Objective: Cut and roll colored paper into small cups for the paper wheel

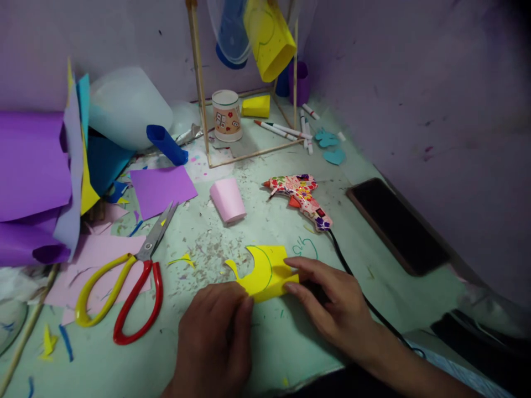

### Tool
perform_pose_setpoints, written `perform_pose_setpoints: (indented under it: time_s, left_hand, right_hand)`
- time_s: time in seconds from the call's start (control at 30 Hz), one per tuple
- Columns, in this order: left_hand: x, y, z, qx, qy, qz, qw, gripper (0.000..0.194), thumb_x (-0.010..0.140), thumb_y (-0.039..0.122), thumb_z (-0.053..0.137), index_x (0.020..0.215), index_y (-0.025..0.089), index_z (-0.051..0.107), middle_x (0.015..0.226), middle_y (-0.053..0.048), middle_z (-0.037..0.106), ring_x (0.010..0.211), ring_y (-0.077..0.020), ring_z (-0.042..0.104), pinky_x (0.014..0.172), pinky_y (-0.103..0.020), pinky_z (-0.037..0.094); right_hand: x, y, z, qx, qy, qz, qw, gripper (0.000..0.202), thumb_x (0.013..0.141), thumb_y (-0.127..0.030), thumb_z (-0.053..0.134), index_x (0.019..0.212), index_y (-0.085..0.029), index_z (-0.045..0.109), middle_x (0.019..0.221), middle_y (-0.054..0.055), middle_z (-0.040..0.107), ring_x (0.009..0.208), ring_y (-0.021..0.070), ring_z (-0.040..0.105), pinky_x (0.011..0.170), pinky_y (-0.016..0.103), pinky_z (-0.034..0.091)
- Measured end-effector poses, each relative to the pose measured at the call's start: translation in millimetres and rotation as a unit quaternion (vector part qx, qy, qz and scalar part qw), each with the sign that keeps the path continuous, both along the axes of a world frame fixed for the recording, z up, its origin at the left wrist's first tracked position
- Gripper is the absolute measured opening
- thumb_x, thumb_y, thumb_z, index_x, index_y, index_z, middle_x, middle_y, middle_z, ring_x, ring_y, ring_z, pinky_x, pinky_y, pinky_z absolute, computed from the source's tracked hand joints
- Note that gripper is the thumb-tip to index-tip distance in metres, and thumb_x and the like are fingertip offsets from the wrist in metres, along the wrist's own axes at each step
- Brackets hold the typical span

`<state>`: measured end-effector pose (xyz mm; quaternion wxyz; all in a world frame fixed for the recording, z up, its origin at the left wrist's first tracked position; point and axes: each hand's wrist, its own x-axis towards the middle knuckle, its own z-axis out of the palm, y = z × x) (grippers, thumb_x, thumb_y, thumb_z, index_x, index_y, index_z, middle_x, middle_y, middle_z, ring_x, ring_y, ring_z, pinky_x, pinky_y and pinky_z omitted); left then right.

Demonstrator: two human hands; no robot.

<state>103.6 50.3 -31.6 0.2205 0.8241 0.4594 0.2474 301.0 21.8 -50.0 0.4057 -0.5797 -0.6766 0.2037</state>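
Note:
A piece of yellow paper (269,265) with a curved green line and a rounded cut-out lies between my hands, low in the middle of the view. My left hand (218,326) is closed on its lower left corner. The thumb and fingers of my right hand (332,301) pinch its right edge. Scissors (147,249) with one yellow and one red handle rest on the table to the left. Beyond the paper are a small pink paper tube (228,200) and a flower-patterned glue gun (301,196), its tip pointing left.
A wooden stick frame (253,155) stands at the back, with a patterned cup (227,116) and markers (286,131) near it. A phone (396,224) lies right; the black cord (352,271) passes my right hand. Purple paper rolls (33,166) and scraps are left.

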Motion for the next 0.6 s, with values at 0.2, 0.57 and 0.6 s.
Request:
perform_pose_setpoints:
  time_s: [0.2,0.57,0.6]
  left_hand:
    - [2.1,1.6,-4.9,0.032,0.067,0.076,0.994,0.015,0.083,0.031,0.051,0.094,0.022,0.054,0.075,-0.001,0.069,0.063,-0.0157,0.067,0.05,-0.024,0.051]
    - [3.7,5.7,-6.7,0.062,0.035,0.066,0.995,0.009,0.082,0.025,0.053,0.09,0.023,0.054,0.075,0.001,0.069,0.06,-0.0134,0.066,0.054,-0.021,0.053]
    - [3.2,5.9,-6.8,0.055,0.03,0.062,0.996,0.009,0.081,0.025,0.054,0.09,0.023,0.055,0.076,0.001,0.069,0.061,-0.0134,0.067,0.055,-0.021,0.054]
  right_hand:
    - [1.4,1.5,-5.1,0.054,-0.011,0.03,0.998,0.023,0.081,-0.009,0.057,0.102,-0.018,0.058,0.084,0.004,0.068,0.077,0.0134,0.064,0.069,0.024,0.054]
    - [18.4,1.4,-1.0,0.04,-0.068,0.115,0.99,0.039,0.079,-0.004,0.047,0.116,-0.014,0.055,0.104,0.012,0.064,0.094,0.0191,0.061,0.076,0.031,0.055]
    - [20.7,2.4,-0.9,0.035,-0.066,0.125,0.989,0.042,0.078,-0.001,0.043,0.117,-0.015,0.055,0.103,0.011,0.064,0.094,0.0183,0.061,0.076,0.03,0.055]
